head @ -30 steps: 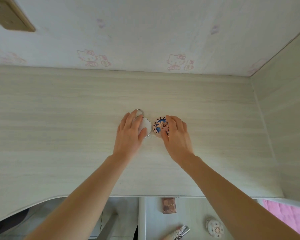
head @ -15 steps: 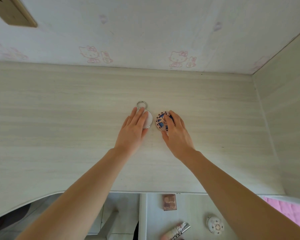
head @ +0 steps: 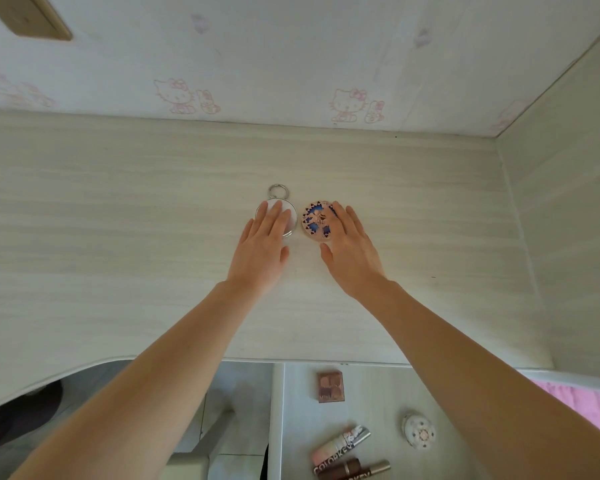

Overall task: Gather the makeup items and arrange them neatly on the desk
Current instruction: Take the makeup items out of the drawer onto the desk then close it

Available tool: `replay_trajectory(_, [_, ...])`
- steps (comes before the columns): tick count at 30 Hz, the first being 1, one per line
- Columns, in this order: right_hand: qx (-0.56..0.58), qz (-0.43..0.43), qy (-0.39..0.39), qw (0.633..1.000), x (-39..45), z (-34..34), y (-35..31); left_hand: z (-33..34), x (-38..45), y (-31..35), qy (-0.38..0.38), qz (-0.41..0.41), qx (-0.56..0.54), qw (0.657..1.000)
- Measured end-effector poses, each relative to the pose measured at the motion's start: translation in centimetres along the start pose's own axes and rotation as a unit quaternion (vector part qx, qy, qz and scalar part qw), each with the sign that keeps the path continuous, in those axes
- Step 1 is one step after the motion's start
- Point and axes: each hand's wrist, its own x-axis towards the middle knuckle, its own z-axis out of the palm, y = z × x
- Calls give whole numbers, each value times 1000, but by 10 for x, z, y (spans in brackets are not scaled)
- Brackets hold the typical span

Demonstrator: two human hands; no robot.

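Head view: left hand (head: 261, 249) flat on silver compact (head: 278, 216), right hand (head: 350, 249) spread on pink compact (head: 315, 220).

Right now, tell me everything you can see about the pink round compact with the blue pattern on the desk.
The pink compact is a closed round case lying flat on the desk, its lid patterned with blue patches and small dark hearts around a central ornament. It looks like plastic. The right hand rests open with fingers over its right edge. It sits just right of a white round compact, with a narrow gap between them.
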Motion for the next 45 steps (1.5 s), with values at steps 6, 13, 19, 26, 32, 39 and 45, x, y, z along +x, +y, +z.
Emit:
replay_trajectory(6, [-3, -3, -12, 1000, -53, -8, 18, 6, -43, 26, 27, 6, -19, 999])
replay_trajectory(13, [13, -21, -5, 1000, -135, -12, 44, 22, -112, 85, 82, 4, -76, 994])
replay_trajectory(19, [33, -57, 1, 998, -208, -12, 65, 49, -175, 136, 115, 3, -89, 989])
replay_trajectory(26, [63, -55, -21, 996, -277, 6, 91, 90, -231, 161, 69, -23, -85, 994])
replay_trajectory(32, [47, 2, -94, 994, -307, 43, 126, 125, -246, 158, -4, -95, -76, 993])
replay_trajectory(39, [18, 81, -176, 981, -320, 82, 159, 162, -216, 141, -82, -232, -134, 960])
replay_trajectory(45, [75, 260, -199, 942, -321, 105, 172, 186, -199, 127, -138, -304, -99, 937])
